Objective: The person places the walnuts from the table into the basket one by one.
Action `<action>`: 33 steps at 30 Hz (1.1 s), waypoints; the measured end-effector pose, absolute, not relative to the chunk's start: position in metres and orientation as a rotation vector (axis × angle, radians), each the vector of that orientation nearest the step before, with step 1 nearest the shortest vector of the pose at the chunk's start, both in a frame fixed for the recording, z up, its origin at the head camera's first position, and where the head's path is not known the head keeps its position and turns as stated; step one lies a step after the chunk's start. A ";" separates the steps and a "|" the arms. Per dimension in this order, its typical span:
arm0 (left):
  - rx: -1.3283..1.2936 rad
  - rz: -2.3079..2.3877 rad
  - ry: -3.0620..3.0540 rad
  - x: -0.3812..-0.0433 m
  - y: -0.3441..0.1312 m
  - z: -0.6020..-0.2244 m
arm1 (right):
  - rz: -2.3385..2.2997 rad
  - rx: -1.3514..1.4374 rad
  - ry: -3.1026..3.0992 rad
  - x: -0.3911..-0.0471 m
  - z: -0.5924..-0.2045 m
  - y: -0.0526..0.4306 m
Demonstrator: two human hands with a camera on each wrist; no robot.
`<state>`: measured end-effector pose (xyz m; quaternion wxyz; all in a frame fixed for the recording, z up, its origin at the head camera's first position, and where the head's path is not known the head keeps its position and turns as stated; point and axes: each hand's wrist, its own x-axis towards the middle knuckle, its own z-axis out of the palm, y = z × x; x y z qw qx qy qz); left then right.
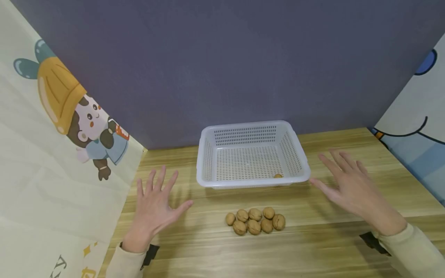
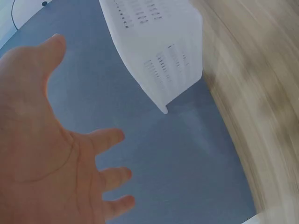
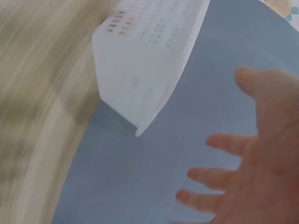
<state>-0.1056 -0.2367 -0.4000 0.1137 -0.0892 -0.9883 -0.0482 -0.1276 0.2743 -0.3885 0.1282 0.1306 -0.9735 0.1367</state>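
My left hand (image 1: 154, 204) hovers over the table left of the white plastic basket (image 1: 201, 166), fingers spread and holding nothing. On the other side, my right hand (image 1: 351, 189) is held with spread fingers, its thumb tip near the basket's front right corner. Several walnuts (image 1: 254, 227) lie in two rough rows in front of the basket. One walnut (image 1: 278, 176) sits inside it, partly hidden by the front rim. Both wrist views show an outstretched palm apart from the basket (image 2: 163, 60).
The wooden table (image 1: 208, 251) ends at a dark blue-grey panel (image 1: 243, 69) close behind the basket. A white cloth with a cartoon figure (image 1: 94, 127) borders the left side. Another printed cloth (image 1: 410, 104) stands along the right.
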 end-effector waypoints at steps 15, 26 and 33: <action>-0.312 -0.355 -2.845 -0.112 -0.221 -0.406 | 0.641 0.815 -2.780 -0.187 -0.363 0.224; -0.441 -0.649 -2.665 -0.127 -0.200 -0.418 | 0.967 1.236 -2.607 -0.138 -0.407 0.200; -0.447 -0.662 -2.657 -0.136 -0.196 -0.429 | 1.024 1.288 -2.838 -0.124 -0.445 0.202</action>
